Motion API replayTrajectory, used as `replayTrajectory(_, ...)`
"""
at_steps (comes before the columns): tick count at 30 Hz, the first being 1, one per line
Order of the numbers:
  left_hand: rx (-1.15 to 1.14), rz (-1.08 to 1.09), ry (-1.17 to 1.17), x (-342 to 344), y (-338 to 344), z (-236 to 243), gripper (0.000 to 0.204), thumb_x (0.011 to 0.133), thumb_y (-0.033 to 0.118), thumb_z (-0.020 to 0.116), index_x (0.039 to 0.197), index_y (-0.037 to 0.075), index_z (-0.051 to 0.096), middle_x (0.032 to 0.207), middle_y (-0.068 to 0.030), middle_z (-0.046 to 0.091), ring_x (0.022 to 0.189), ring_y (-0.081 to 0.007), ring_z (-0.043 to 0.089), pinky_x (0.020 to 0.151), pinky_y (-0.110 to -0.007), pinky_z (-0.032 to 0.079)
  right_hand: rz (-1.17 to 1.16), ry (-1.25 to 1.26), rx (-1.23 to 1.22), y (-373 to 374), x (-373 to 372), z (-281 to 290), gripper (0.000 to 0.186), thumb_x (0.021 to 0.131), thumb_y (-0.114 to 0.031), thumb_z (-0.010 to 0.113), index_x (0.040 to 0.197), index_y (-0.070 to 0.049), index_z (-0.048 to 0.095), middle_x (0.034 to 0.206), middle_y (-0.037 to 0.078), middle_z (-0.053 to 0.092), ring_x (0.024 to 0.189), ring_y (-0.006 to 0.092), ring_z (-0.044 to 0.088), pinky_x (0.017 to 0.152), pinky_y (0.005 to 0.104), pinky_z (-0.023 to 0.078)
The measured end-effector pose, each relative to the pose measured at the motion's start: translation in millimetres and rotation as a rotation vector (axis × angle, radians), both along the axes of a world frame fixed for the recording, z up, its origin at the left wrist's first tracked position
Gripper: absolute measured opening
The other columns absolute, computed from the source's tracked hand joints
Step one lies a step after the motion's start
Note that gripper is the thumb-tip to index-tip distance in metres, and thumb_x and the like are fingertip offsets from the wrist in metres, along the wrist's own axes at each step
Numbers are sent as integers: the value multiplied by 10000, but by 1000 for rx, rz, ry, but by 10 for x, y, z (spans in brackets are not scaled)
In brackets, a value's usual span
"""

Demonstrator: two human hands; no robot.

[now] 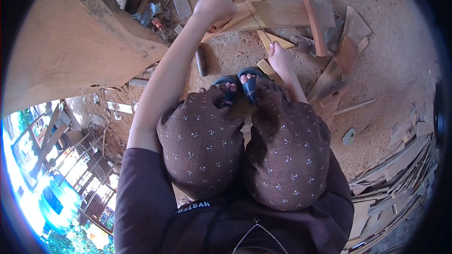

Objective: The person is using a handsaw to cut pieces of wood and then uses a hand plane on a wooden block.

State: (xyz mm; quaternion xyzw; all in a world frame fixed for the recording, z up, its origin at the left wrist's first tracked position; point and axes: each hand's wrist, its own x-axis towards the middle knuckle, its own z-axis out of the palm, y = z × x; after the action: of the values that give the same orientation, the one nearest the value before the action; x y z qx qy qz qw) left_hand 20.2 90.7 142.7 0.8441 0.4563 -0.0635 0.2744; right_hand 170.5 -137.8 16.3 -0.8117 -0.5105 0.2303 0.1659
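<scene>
My left hand (215, 5) is closed in a fist over the left end of a flat, pale wooden board (287, 13) lying on the ground. Small wood pieces show beside its knuckles, but what the fingers hold is hidden. My right hand (281, 59) pinches the near end of a thin, dark, rod-like tool (260, 23), which slants up and left across the board. A triangular piece of wood (282, 42) lies just beyond the right hand. Across the board's right part rests a curved reddish wooden bar (312, 18).
My sandalled feet (248, 84) are close below the work. A large wooden slab (70, 42) fills the upper left. Offcuts (346, 56) lie to the right, with stacked thin boards (400, 178) at lower right. A short dark cylinder (201, 63) is left of my feet.
</scene>
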Motion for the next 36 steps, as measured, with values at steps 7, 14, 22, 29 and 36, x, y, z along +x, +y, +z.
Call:
replayTrajectory(7, 3, -35, 45, -36, 32, 14, 282, 746, 183, 570, 985, 103, 698, 989, -164, 686, 951, -318, 655, 875, -407, 518, -59, 59, -126, 399, -345, 113, 296, 979, -265, 391, 973, -6, 536, 774, 274, 643, 774, 450, 637, 682, 548, 500)
replayTrajectory(14, -3, -1, 49, 35, 22, -15, 243, 759, 210, 599, 956, 121, 710, 982, -161, 688, 939, -311, 660, 865, -411, 524, -43, 145, -99, 504, -285, 6, 269, 979, -258, 387, 1093, -35, 488, 782, 283, 637, 798, 449, 632, 691, 551, 485)
replayTrajectory(22, 30, -63, 59, -13, 20, 12, 251, 784, 216, 580, 972, 106, 705, 983, -182, 683, 939, -328, 659, 863, -425, 524, -50, 168, -150, 376, -295, 163, 287, 977, -276, 389, 1081, -46, 526, 820, 279, 639, 834, 461, 621, 736, 573, 462)
replayTrajectory(29, 57, -12, 49, -45, 35, -33, 248, 799, 228, 579, 964, 95, 706, 959, -201, 681, 933, -356, 658, 850, -426, 530, -61, 193, -66, 229, -327, 17, 279, 975, -273, 395, 1038, -47, 548, 795, 289, 628, 805, 465, 615, 710, 568, 463)
replayTrajectory(36, 53, -64, 66, -35, 46, -57, 253, 796, 225, 582, 961, 79, 706, 963, -206, 680, 927, -356, 659, 851, -431, 529, -19, 170, -9, 327, -244, 43, 271, 965, -272, 421, 1025, -50, 565, 779, 269, 630, 781, 458, 614, 704, 561, 466)
